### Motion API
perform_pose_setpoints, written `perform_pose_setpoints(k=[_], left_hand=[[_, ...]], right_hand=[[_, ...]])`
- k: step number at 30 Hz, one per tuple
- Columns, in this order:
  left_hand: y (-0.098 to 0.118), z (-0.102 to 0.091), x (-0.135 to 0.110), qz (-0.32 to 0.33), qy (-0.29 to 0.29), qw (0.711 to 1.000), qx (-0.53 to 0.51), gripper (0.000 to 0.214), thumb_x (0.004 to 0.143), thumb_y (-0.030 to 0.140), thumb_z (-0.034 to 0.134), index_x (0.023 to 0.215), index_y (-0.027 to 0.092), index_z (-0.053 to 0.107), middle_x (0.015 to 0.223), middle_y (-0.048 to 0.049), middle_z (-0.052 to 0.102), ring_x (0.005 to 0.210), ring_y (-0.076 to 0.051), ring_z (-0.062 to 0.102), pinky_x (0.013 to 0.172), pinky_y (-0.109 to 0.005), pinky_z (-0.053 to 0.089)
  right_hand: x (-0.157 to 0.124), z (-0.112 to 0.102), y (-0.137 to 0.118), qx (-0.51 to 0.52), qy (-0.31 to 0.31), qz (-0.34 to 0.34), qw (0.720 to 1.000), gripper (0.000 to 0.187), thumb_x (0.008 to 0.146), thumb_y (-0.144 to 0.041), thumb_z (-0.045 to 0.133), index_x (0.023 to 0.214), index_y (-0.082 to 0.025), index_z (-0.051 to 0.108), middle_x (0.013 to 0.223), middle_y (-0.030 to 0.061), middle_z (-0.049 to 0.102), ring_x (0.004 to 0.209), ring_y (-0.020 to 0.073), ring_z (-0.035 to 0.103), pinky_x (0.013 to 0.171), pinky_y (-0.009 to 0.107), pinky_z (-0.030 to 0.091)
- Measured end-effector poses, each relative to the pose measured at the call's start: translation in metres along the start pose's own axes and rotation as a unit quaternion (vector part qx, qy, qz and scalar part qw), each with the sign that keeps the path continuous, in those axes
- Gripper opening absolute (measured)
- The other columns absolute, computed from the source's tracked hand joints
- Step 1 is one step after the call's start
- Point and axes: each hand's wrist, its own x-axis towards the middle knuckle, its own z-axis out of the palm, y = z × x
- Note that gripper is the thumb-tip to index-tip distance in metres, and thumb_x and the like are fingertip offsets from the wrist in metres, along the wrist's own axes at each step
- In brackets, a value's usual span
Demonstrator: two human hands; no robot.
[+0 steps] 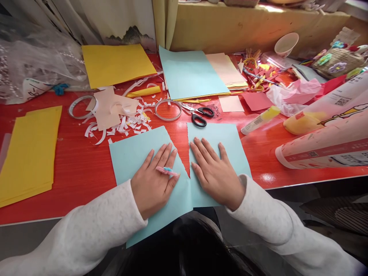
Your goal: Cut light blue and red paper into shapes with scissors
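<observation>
A light blue sheet of paper (140, 153) lies on the red table, torn down its middle from the far edge; the halves spread into a V and seem to meet near its lower part. My left hand (155, 176) rests flat on the left half, fingers extended, with a pink and blue fuzzy ring on one finger. On the right half my right hand (215, 172) lies flat with its fingers apart. The paper's near edge hangs past the table edge. Just beyond the sheet are black-handled scissors (199, 115) and a roll of tape (168, 110).
Yellow paper stacks (31, 153) lie left, more yellow paper (116, 65) and blue paper (192, 73) at the back. White paper scraps (126, 124) surround another tape roll (82, 107). A glue stick (260, 119) and large plastic cups (322, 149) lie right. A paper cup (286, 45) stands behind.
</observation>
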Motion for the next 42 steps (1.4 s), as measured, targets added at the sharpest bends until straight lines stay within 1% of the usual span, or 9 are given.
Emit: perform_pose_setpoints(k=[7, 11, 17, 30, 38, 42], left_hand=[[-0.001, 0.001, -0.001, -0.001, 0.0, 1.0, 0.003, 0.058, 0.089, 0.038, 0.024, 0.139, 0.008, 0.022, 0.147, -0.0117, 0.013, 0.137, -0.021, 0.009, 0.111, -0.042, 0.015], [-0.002, 0.001, -0.002, -0.003, -0.003, 1.0, 0.006, 0.058, 0.089, 0.037, 0.024, 0.139, 0.009, 0.021, 0.148, -0.01, 0.013, 0.137, -0.021, 0.009, 0.112, -0.041, 0.015], [-0.006, 0.001, -0.005, -0.007, -0.002, 1.0, 0.011, 0.059, 0.089, 0.039, 0.024, 0.139, 0.008, 0.02, 0.148, -0.0107, 0.014, 0.137, -0.021, 0.01, 0.111, -0.042, 0.016], [-0.007, 0.0, -0.007, -0.005, -0.001, 1.0, 0.004, 0.06, 0.089, 0.039, 0.026, 0.139, 0.008, 0.021, 0.148, -0.0109, 0.015, 0.137, -0.022, 0.012, 0.111, -0.043, 0.017], [-0.013, 0.0, -0.013, -0.011, 0.006, 1.0, 0.019, 0.06, 0.089, 0.04, 0.026, 0.139, 0.009, 0.021, 0.147, -0.0098, 0.018, 0.137, -0.021, 0.013, 0.111, -0.042, 0.018], [-0.022, 0.001, -0.018, 0.005, 0.009, 1.0, 0.026, 0.06, 0.089, 0.04, 0.027, 0.139, 0.008, 0.022, 0.147, -0.0105, 0.016, 0.137, -0.022, 0.012, 0.11, -0.042, 0.018]], right_hand=[[-0.001, 0.0, 0.0, -0.005, 0.004, 0.0, 1.0, 0.05, 0.093, -0.034, 0.015, 0.141, -0.018, 0.018, 0.148, -0.0002, 0.013, 0.136, 0.0191, 0.013, 0.108, 0.05, 0.01], [-0.001, 0.001, 0.0, -0.005, 0.005, 0.001, 1.0, 0.051, 0.093, -0.034, 0.015, 0.141, -0.018, 0.018, 0.148, -0.0004, 0.012, 0.136, 0.0191, 0.013, 0.108, 0.05, 0.009], [-0.001, 0.002, 0.002, -0.008, 0.01, 0.009, 1.0, 0.051, 0.094, -0.034, 0.014, 0.141, -0.017, 0.018, 0.148, 0.0002, 0.013, 0.136, 0.0198, 0.013, 0.108, 0.051, 0.008], [-0.002, 0.001, 0.002, -0.01, 0.024, 0.002, 1.0, 0.05, 0.093, -0.033, 0.018, 0.141, -0.016, 0.021, 0.147, 0.0022, 0.017, 0.136, 0.0211, 0.016, 0.108, 0.049, 0.009], [-0.003, 0.002, 0.005, -0.016, 0.014, 0.019, 1.0, 0.051, 0.093, -0.034, 0.016, 0.141, -0.015, 0.02, 0.147, 0.0033, 0.017, 0.136, 0.0214, 0.016, 0.108, 0.05, 0.01], [-0.005, 0.001, 0.011, -0.022, 0.008, 0.019, 1.0, 0.051, 0.094, -0.034, 0.016, 0.141, -0.016, 0.018, 0.147, 0.0029, 0.015, 0.136, 0.0211, 0.016, 0.108, 0.051, 0.011]])
